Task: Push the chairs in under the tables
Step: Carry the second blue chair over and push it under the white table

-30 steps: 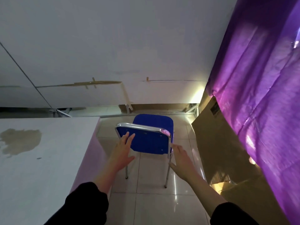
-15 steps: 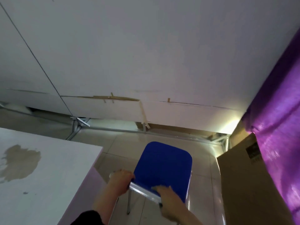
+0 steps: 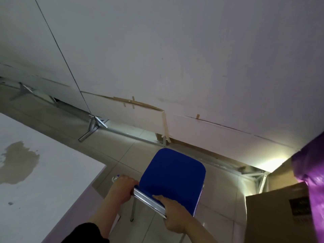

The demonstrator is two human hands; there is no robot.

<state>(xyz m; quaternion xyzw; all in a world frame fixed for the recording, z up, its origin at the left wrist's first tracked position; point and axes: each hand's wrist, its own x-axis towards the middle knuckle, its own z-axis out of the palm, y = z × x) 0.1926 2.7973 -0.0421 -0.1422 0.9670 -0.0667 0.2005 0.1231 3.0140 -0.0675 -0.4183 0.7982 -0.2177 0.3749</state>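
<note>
Both hands now on the backrest rail of the blue chair (image 3: 175,178), where a second ago only reaching toward it: left hand (image 3: 122,188) with fingers (image 3: 130,181) clenched over the rail's left end, right hand (image 3: 175,216) wrapped around the rail farther right, fingers (image 3: 159,197) curled over onto the blue pad. Seen now from almost straight above (the head having come forward and over the chair), seat facing away toward the white wall panels (image 3: 175,67). Chair standing on the tiled floor (image 3: 122,151), just beside the corner of the stained white desk (image 3: 43,181) but not under it, set at an angle to the desk's pinkish edge. Cardboard box (image 3: 280,216) and purple curtain (image 3: 312,172) close on the right, leaving little room on that side. Grip secured, then, and the reach finished; the pushing itself apparently not yet done. Likely next: turning the chair leftward to face the desk, then sliding it beneath, minding the legs (image 3: 133,207) against the desk's corner.
</note>
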